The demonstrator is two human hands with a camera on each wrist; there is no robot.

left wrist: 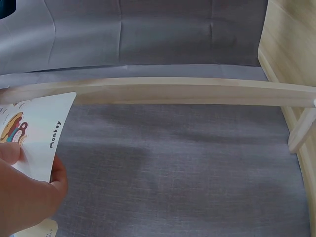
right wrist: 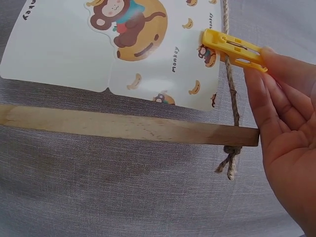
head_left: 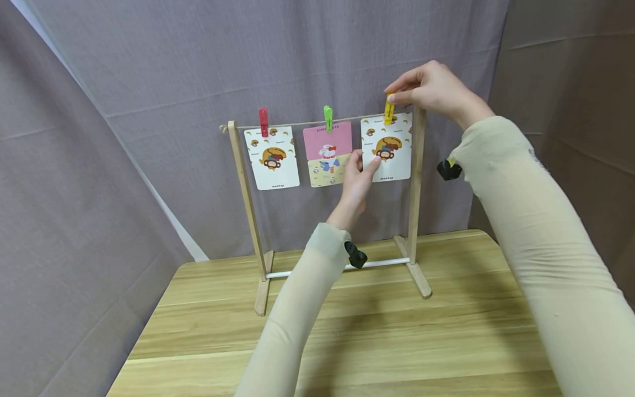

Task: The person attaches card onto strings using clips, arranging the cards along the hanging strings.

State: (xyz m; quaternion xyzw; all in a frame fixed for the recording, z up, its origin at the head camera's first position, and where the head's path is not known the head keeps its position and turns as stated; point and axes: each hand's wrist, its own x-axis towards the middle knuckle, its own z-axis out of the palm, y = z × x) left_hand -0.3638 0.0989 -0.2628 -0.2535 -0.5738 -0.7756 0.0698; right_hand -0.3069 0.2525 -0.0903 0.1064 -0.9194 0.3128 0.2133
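A white monkey card (head_left: 392, 165) hangs at the right end of a thin rope (right wrist: 232, 94), its top edge in the jaws of a yellow clothespin (right wrist: 232, 47). My right hand (head_left: 436, 91) pinches the clothespin's upper end between thumb and fingers. Lower down, my left hand (head_left: 358, 179) holds the card's left edge, thumb on the printed front and fingers behind it. Left of it hang a pink and yellow card (head_left: 317, 165) under a green clothespin (head_left: 328, 118) and another white monkey card (head_left: 272, 173) under a red clothespin (head_left: 264, 122).
The rope runs between two upright posts of a wooden stand (head_left: 414, 204), joined low down by a white rod (head_left: 382, 264). The stand's feet rest on a wood-grain table (head_left: 208, 331). Grey curtains (head_left: 173, 82) hang behind and at the sides.
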